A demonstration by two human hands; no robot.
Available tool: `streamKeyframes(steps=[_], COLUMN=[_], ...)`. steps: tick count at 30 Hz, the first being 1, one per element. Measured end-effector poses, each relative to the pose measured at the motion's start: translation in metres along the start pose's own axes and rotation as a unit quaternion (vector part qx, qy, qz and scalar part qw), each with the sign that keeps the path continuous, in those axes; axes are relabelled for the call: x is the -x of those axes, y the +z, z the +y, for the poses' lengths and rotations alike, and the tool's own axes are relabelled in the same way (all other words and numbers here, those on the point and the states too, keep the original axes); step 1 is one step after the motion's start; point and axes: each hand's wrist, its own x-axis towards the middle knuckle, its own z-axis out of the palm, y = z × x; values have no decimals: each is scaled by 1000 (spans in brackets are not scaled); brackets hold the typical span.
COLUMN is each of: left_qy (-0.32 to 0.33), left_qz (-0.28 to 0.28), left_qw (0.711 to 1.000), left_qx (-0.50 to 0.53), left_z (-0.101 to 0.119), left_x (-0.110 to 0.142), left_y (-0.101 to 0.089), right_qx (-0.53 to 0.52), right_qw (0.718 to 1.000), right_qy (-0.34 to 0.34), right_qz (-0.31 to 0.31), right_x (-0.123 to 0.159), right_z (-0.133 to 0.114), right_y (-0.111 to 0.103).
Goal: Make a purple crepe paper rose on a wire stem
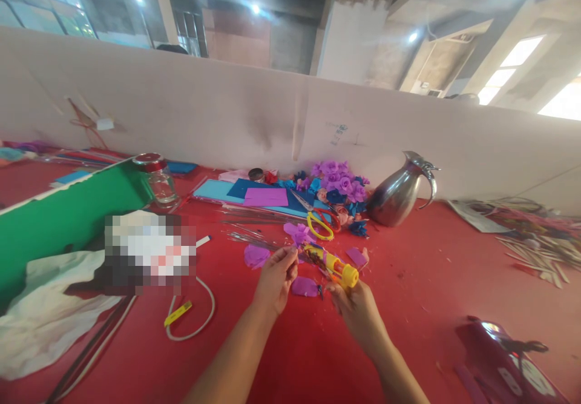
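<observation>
My left hand [278, 274] pinches a purple paper flower [298, 234] from below, its petals standing above the fingertips. In my right hand [356, 307] is a yellow glue gun [338, 268], its nozzle end pointing left toward the flower. The fingers wrap round its handle, which is mostly hidden. Between the hands lies a small purple paper piece [305, 286] on the red table. To the left of the flower rests a purple petal pile [256, 256]. Scissors with yellow and red handles [321, 227] lie just behind the flower.
Blue and purple paper sheets [265, 197] lie at the back beside a heap of finished paper flowers [338, 181]. A metal jug [396, 193] stands right of them. A glass jar [158, 183] is by a green board [68, 222]. A looped cable [211, 316] lies left.
</observation>
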Motion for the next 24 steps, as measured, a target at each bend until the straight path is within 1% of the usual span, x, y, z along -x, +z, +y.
streamKeyframes(steps=[5,9,13,20,24], left_qy=[7,20,32,31,41], left_qz=[1,8,17,22,19], left_qw=[1000,999,998,998,997], left_qx=[-19,-46,-60,-56,-65], left_z=[-1,0,0,0,0], left_x=[0,2,3,2,3], left_y=[0,2,3,3,4], right_qx=[-5,-8,0,6,-5], right_qw=[1000,1000,1000,1000,1000], right_qy=[2,-6,-4,-13,-13], right_qz=[1,-3,-7,23,2], right_x=[1,3,3,0,2], right_z=[0,-3,-1,4,1], right_y=[0,0,1,-4,-3])
